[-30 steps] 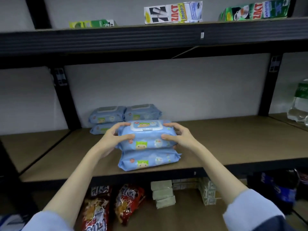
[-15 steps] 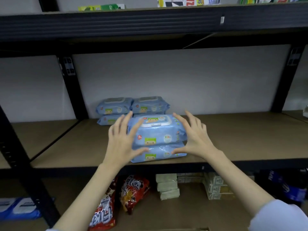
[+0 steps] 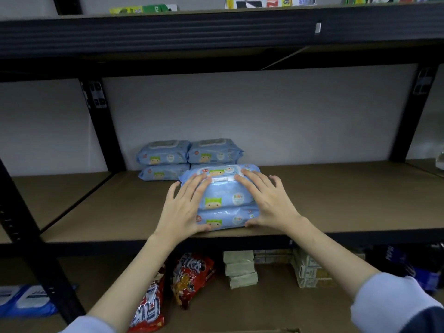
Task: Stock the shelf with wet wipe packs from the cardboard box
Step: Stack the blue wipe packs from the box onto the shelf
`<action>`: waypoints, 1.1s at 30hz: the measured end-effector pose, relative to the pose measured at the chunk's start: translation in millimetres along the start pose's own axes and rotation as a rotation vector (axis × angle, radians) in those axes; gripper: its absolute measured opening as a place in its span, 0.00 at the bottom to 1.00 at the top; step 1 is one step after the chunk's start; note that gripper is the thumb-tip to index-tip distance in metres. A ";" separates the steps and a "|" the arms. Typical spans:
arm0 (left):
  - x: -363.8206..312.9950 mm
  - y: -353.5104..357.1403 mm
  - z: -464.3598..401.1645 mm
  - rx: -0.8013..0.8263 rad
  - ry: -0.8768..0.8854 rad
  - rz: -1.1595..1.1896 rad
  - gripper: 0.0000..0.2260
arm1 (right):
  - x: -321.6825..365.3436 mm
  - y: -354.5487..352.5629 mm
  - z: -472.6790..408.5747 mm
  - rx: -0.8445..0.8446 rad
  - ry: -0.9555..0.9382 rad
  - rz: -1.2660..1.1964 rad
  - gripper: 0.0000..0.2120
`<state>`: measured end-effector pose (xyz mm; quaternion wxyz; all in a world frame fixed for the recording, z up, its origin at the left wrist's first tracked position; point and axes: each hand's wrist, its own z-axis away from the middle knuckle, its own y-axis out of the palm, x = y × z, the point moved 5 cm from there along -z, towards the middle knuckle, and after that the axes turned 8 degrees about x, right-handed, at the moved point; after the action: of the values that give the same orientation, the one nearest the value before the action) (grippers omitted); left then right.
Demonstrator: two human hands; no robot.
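Observation:
Two blue wet wipe packs (image 3: 223, 200) lie stacked near the front of the brown shelf board (image 3: 336, 200). My left hand (image 3: 185, 207) lies flat against the stack's left side, fingers spread and straight, fingertips on the top pack. My right hand (image 3: 266, 200) presses the right side the same way, its thumb at the lower pack's front corner. Behind the stack, several more blue packs (image 3: 189, 157) stand stacked against the back wall. The cardboard box is hidden, save for a sliver of its edge (image 3: 283, 330) at the bottom.
Black uprights (image 3: 103, 126) frame the bay. The lower shelf holds red snack bags (image 3: 192, 275), stacked beige packets (image 3: 240, 267) and small boxes (image 3: 310, 270). Blue packs (image 3: 26, 301) lie at lower left. Toothpaste boxes (image 3: 269, 1) sit on the top shelf.
My hands went from gripping the top pack to lying flat with spread fingers on the stack's sides. The stack slid a little farther back on the shelf. The camera tilted down.

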<state>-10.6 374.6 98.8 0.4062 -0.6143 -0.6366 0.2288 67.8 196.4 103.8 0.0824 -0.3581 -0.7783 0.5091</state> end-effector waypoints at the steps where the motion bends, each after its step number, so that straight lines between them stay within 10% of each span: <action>1: 2.5 0.3 -0.7 0.005 -0.001 0.006 0.51 | 0.5 1.4 -2.5 0.002 -0.002 -0.004 0.60; 33: 187.6 103.5 -58.3 0.048 -0.127 0.186 0.51 | 39.8 102.4 -186.5 0.059 0.159 -0.222 0.53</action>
<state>113.5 558.6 94.2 0.3567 -0.6450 -0.5958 0.3192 179.1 381.7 94.5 0.2104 -0.3065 -0.7888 0.4896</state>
